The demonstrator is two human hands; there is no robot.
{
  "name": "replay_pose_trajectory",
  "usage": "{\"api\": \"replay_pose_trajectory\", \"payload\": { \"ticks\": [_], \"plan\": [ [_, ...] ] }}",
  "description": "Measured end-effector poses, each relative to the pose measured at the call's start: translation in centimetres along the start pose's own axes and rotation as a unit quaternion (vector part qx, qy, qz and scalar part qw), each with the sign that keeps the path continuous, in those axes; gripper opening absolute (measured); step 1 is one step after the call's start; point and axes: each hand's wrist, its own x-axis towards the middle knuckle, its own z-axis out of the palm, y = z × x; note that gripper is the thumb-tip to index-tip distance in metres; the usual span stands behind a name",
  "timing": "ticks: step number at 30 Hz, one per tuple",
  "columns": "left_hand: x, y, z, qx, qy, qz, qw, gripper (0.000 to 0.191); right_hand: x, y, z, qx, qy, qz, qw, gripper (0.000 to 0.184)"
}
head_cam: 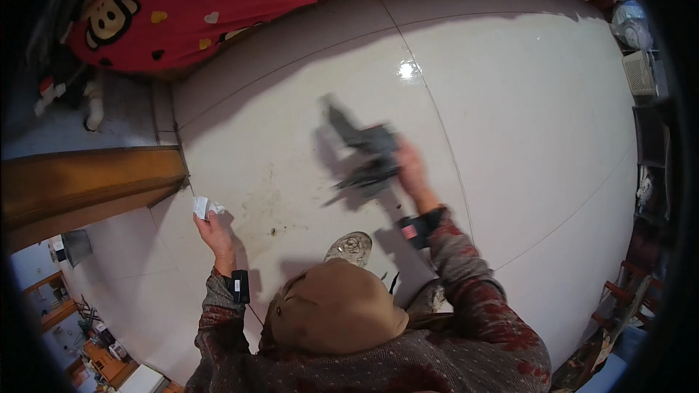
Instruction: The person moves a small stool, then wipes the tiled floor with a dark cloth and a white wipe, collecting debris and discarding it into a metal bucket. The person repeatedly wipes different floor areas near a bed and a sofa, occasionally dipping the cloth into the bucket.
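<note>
My left hand (217,236) holds a crumpled white piece, perhaps tissue or paper (206,208), above the tiled floor near the wooden post. Over on the right, my right hand (412,169) grips a dark grey bundle (377,144), blurred by motion. It looks like cloth with loose ends hanging toward the left, but its exact kind cannot be told. Below and between the hands, brownish dirt marks (267,202) spot the pale floor tiles (524,136). A small dark speck (273,231) lies among them.
A bed with a red patterned cover (246,0) spans the far side. A brown wooden post (93,185) stands at left, with a grey bin (76,247) beyond it. Shelving with a perforated basket (638,72) lines the right edge. My shoe (350,246) rests on the floor.
</note>
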Motion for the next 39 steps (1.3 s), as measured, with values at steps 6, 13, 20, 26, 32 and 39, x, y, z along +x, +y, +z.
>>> {"api": "replay_pose_trajectory", "payload": {
  "ticks": [6,13,20,26,32,39],
  "plan": [
    [-2.3,-0.5,3.1,0.049,-0.019,-0.046,0.998,0.038,3.5,-9.5,-17.5,-0.139,0.154,-0.11,0.972,0.047],
    [-1.5,-1.1,3.8,0.068,-0.052,-0.048,0.995,0.037,4.5,5.5,0.9,-0.49,0.073,-0.243,0.834,0.03],
    [-1.4,-0.3,3.5,0.007,-0.069,-0.007,0.998,0.037,1.3,7.7,15.4,-0.274,-0.191,-0.07,0.94,0.028],
    [-0.5,-0.6,3.8,0.005,-0.088,-0.049,0.995,0.034,0.6,-3.2,-4.8,0.106,-0.037,-0.019,0.993,0.039],
    [0.0,-1.3,7.6,-0.003,-0.129,-0.006,0.992,0.034,-5.2,-12.4,-24.6,0.249,0.243,-0.12,0.93,0.036],
    [2.0,-1.4,10.1,0.103,-0.158,0.057,0.98,0.04,-10.7,-11.9,-32.7,-0.477,0.607,0.012,0.636,0.045]
  ]
}}
